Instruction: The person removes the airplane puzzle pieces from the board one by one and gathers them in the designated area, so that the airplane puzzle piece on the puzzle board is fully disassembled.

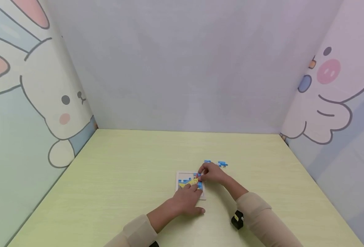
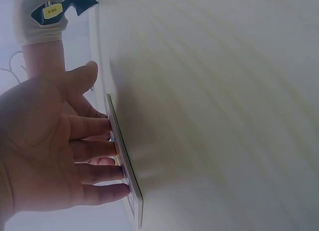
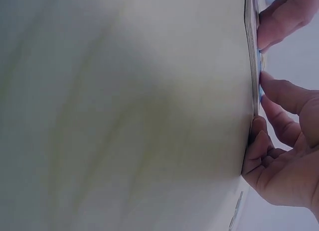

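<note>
- While the head view places the puzzle tray [image 1: 177,181] on the table [image 1: 123,161], the left hand [image 1: 186,200] covers its near part; loose blue pieces [image 1: 222,164] lie just beyond the right hand [image 1: 213,173].
- Left wrist view: left fingers straight, slightly apart, tips touching the tray.
- Right wrist view: two right fingertips touch the tray, apart; whether they pinch a piece cannot be told.
</note>
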`<state>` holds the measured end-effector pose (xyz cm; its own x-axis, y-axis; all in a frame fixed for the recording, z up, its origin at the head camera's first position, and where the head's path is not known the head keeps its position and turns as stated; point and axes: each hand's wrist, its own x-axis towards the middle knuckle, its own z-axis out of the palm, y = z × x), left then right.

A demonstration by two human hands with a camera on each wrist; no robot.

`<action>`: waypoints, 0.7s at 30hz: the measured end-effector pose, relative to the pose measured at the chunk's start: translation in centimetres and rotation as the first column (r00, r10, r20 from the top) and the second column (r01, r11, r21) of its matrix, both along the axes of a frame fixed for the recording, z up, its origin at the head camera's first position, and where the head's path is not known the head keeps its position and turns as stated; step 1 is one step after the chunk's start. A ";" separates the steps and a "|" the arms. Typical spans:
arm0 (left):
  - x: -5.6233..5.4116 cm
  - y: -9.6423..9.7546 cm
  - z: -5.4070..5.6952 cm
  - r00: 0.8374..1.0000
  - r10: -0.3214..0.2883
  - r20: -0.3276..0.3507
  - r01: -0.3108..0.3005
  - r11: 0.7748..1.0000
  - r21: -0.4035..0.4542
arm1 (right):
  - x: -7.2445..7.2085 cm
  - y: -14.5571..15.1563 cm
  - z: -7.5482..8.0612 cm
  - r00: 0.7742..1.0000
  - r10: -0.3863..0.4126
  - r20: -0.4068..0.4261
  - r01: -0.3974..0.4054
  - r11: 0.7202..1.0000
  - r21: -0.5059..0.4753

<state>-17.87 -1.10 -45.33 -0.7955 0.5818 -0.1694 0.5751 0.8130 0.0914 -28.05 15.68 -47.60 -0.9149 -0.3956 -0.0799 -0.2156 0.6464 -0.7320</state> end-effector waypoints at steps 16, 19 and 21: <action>-0.1 -0.1 -0.3 1.000 -0.011 -0.007 0.011 1.000 0.008 | 0.1 -0.1 0.1 0.999 -0.034 0.017 0.036 0.996 -0.083; -0.1 -0.1 -0.3 1.000 -0.006 -0.003 0.006 1.000 0.016 | 0.1 -0.1 0.1 0.999 -0.023 0.035 0.027 0.992 -0.122; -0.2 -0.1 -0.4 1.000 -0.005 -0.005 0.005 1.000 0.020 | 0.0 -0.1 0.2 0.999 -0.016 0.041 0.021 0.991 -0.132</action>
